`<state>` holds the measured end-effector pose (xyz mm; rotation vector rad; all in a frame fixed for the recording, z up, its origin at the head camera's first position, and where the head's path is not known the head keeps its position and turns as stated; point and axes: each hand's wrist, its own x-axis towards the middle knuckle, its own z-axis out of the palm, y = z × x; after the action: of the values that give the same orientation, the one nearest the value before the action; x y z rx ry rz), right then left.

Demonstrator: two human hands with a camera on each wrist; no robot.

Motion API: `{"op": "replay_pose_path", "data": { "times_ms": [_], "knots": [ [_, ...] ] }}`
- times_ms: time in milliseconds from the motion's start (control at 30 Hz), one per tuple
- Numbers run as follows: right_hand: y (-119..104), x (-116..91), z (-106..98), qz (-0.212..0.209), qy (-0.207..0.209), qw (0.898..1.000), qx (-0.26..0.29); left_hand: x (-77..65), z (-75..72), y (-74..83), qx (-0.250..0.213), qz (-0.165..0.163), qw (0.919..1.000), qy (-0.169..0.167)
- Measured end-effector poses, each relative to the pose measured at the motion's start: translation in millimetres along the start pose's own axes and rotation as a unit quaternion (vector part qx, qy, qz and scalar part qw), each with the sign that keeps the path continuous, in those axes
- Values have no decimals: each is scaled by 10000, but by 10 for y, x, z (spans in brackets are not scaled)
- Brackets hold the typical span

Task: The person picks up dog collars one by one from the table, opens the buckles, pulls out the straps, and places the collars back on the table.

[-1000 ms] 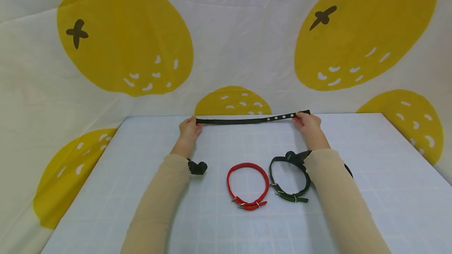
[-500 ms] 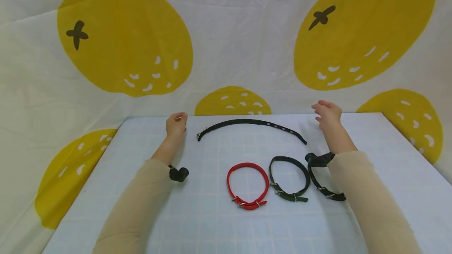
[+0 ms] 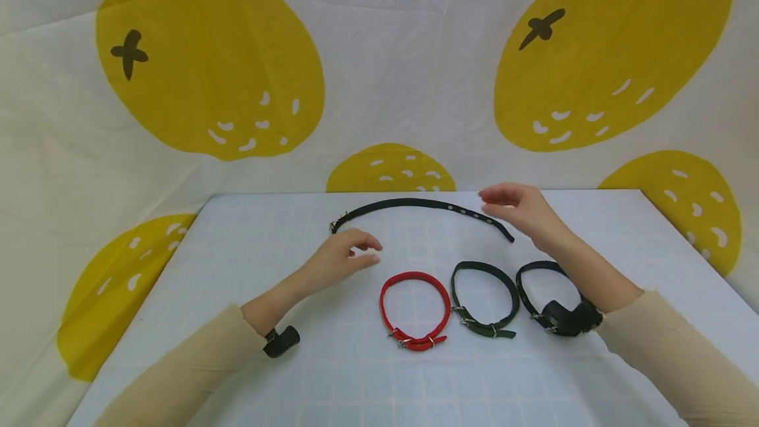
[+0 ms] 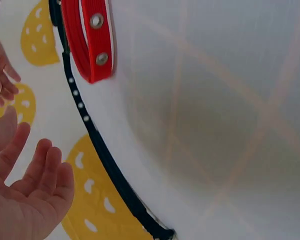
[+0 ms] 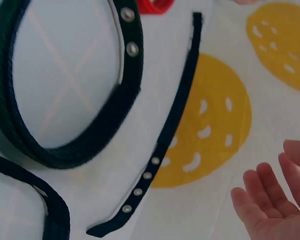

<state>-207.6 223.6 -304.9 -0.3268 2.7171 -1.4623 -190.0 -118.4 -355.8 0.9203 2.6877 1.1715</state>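
Observation:
An unbuckled dark collar (image 3: 409, 202) lies in a shallow arc along the back of the table, its metal-eyeleted end to the right. My left hand (image 3: 344, 256) is held loosely just in front of its buckle end, fingers relaxed, gripping nothing. Over by the eyeleted end is my right hand (image 3: 522, 209), also relaxed and holding nothing. Three buckled collars form rings in a row nearer me: red (image 3: 420, 344), dark green (image 3: 489, 330) and black (image 3: 542, 264). The right wrist camera partly covers the black one. Bent fingers (image 5: 270, 190) show in the right wrist view.
A pale, faintly checked cloth (image 3: 356, 381) covers the table. Behind it hangs a white curtain (image 3: 409, 51) printed with large yellow fruit. Black wrist cameras (image 3: 281, 341) are strapped below both hands.
Both hands held the dark collar stretched out, then let it go; it now lies on the table. Since then, the left hand has come nearer and rightward, while the right hand has moved left.

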Motion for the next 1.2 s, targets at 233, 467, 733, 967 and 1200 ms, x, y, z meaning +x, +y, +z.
{"op": "replay_pose_path", "data": {
  "times_ms": [233,467,733,967,1200],
  "knots": [
    [-81,-314,322,-633,-1127,9915,-142,-211,272,233,319,617,9914,-1110],
    [32,-525,632,-1054,-1900,9761,-31,-303,550,298,728,1148,9790,-1522],
    [98,-702,971,-2829,-2078,9292,-1161,-341,767,332,1231,1857,9619,-1586],
    [121,-747,1127,-3183,-2386,9040,-1568,-333,768,414,1340,1723,9614,-1677],
    [151,-759,1181,-3497,-2399,8840,-1970,-335,786,404,1576,1832,9553,-1702]
  ]
}}
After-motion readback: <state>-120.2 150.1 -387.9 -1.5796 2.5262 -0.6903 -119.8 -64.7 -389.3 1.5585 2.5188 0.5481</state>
